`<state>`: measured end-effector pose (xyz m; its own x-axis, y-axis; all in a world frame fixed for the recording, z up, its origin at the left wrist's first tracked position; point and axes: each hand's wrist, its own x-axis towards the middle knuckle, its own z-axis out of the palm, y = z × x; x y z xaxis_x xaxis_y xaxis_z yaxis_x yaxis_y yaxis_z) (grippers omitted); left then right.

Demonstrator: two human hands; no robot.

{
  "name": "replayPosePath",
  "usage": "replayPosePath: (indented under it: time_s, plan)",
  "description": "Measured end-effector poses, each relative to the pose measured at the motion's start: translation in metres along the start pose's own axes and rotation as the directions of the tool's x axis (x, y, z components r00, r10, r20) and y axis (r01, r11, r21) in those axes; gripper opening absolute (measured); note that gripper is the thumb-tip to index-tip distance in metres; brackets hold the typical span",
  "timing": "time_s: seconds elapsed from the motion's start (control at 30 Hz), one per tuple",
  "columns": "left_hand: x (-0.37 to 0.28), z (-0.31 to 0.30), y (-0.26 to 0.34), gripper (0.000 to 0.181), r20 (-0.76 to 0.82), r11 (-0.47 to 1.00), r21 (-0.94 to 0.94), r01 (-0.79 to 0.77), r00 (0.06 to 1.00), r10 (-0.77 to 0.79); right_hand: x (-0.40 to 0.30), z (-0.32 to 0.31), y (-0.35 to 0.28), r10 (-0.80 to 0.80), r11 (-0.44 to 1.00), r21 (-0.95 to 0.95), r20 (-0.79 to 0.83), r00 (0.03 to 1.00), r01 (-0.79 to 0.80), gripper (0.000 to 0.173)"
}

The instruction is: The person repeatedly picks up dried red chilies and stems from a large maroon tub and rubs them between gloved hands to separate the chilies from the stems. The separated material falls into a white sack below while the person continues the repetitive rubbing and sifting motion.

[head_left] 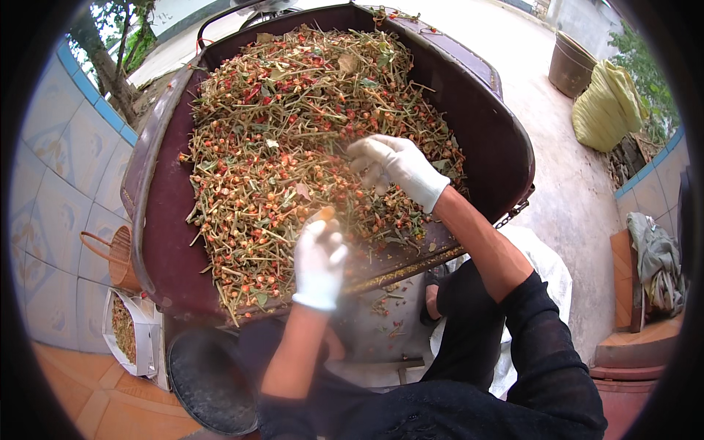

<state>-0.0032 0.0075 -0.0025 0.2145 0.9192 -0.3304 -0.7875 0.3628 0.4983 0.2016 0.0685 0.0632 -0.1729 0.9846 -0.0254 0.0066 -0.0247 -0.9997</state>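
Observation:
A heap of dry plant stems (253, 181) with red and orange caps, which look like pepper stems, fills much of a dark maroon metal cart bed (170, 231). My left hand (319, 264), in a white knit glove, is above the near edge of the heap with its fingers curled. A yellowish-tan spot shows at a fingertip; whether it is a held piece or the finger itself is unclear. Farther right, my right hand (399, 165), also gloved in white, is over the heap. Its fingers are bent and apart, nothing visible in them. Blur hides some detail between the hands.
By my left leg stands a black round tub (212, 379). Left of it are a white container (132, 335) holding stems and a wicker basket (122, 258). A white sheet or sack (542, 264) lies right. Beyond are a yellow woven sack (605, 110) and a brown bucket (572, 65).

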Motion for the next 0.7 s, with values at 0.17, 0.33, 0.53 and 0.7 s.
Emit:
replayPosePath:
  time_s: [0.17,0.33,0.53,0.7]
  plan:
    - [-0.004,0.012,0.000,0.017,-0.139,0.999,-0.041,0.012,0.990,-0.018,0.017,-0.011,0.029,0.044,0.884,-0.445,-0.225,0.973,-0.143,0.032]
    - [-0.002,0.012,-0.002,0.018,-0.160,0.999,-0.039,-0.013,0.987,0.007,0.041,0.009,0.051,-0.133,0.546,-0.834,0.005,0.991,0.077,0.040]
    - [-0.001,-0.004,0.011,0.025,0.019,0.986,-0.165,-0.022,0.999,0.025,0.038,0.010,0.011,-0.173,0.981,0.120,0.215,0.961,0.150,0.068]
    - [0.000,-0.004,0.011,0.025,0.018,0.983,-0.184,-0.009,1.000,0.012,0.020,-0.023,0.013,-0.058,0.991,-0.127,-0.096,0.994,0.046,0.036]
